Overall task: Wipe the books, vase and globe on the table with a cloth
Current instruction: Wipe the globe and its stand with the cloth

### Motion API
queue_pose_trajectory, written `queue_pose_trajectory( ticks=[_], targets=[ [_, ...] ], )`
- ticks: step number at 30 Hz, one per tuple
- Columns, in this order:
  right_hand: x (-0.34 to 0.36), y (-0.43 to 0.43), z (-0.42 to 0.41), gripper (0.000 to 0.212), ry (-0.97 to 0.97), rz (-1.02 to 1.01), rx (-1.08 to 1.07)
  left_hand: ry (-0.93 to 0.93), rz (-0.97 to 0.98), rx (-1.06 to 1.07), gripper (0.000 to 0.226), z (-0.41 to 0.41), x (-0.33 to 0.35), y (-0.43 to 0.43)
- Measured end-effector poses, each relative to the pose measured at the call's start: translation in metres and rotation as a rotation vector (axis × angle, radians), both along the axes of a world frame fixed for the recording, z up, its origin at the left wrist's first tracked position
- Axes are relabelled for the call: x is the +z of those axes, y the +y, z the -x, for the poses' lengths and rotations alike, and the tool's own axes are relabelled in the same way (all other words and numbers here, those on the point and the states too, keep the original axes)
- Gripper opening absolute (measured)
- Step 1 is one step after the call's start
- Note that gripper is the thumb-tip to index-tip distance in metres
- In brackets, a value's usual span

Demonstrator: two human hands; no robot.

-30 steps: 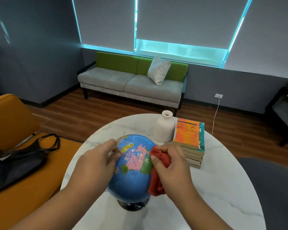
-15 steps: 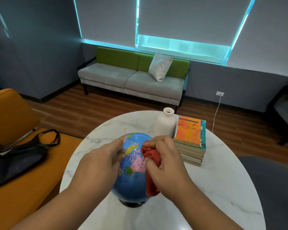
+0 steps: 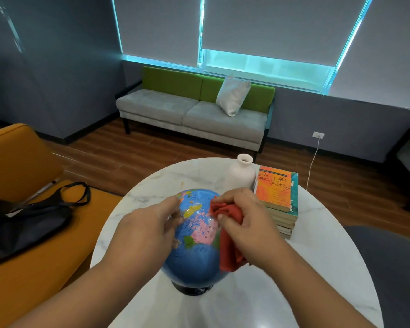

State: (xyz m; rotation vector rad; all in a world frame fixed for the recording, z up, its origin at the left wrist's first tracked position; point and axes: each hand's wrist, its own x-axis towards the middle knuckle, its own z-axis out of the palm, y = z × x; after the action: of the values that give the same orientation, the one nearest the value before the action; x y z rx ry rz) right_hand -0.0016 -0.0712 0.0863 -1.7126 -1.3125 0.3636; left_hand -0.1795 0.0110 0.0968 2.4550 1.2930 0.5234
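A blue globe on a black base stands on the round white marble table. My left hand holds the globe's left side with curled fingers. My right hand grips a red cloth and presses it against the globe's upper right. Behind the globe stands a white vase. To its right lies a stack of books with an orange cover on top.
An orange seat at the left carries a black bag. A grey and green sofa with a white pillow stands under the window. A dark chair is at the right. A white cable hangs from a wall socket.
My right hand has slid the red cloth up the globe's right side toward the top. My left hand stays on the globe's left side. The camera has tilted slightly.
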Motion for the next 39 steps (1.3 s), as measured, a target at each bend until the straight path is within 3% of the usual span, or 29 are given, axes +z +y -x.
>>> queue_pose_trajectory(
  ticks=[2, 4, 7, 9, 15, 19, 22, 26, 33, 39],
  targets=[
    [0.008, 0.000, -0.002, 0.030, 0.100, -0.038, -0.089, 0.009, -0.012, -0.005, 0.008, -0.001, 0.001, 0.000],
    [0.014, 0.000, 0.006, 0.030, 0.045, -0.116, -0.061, 0.018, -0.021, -0.006, 0.008, -0.003, 0.002, -0.001],
    [0.007, 0.000, 0.025, 0.029, -0.278, -0.073, 0.174, -0.018, -0.022, -0.010, 0.009, 0.000, 0.003, -0.002],
    [-0.004, 0.001, 0.025, 0.030, -0.390, -0.070, 0.198, -0.044, -0.012, -0.010, 0.006, 0.001, 0.002, -0.001],
    [-0.020, 0.000, -0.007, 0.033, 0.075, -0.168, -0.044, -0.084, -0.009, 0.048, 0.013, 0.002, -0.001, 0.003],
    [-0.027, -0.003, -0.008, 0.031, 0.100, -0.143, -0.183, -0.086, -0.019, 0.043, 0.014, 0.001, -0.001, 0.002],
    [-0.019, -0.006, 0.017, 0.019, -0.124, -0.218, 0.001, -0.087, -0.011, 0.040, 0.012, 0.001, 0.001, -0.001],
    [-0.014, -0.003, 0.027, 0.021, -0.435, -0.177, 0.294, -0.075, -0.003, 0.028, 0.013, 0.002, 0.001, -0.002],
    [0.002, 0.020, -0.001, 0.022, -0.160, -0.066, 0.039, -0.059, 0.000, 0.071, 0.013, 0.001, -0.006, 0.006],
    [0.025, 0.022, 0.010, 0.024, -0.425, 0.112, 0.397, -0.066, 0.026, 0.020, 0.013, 0.006, -0.006, 0.002]
  ],
)
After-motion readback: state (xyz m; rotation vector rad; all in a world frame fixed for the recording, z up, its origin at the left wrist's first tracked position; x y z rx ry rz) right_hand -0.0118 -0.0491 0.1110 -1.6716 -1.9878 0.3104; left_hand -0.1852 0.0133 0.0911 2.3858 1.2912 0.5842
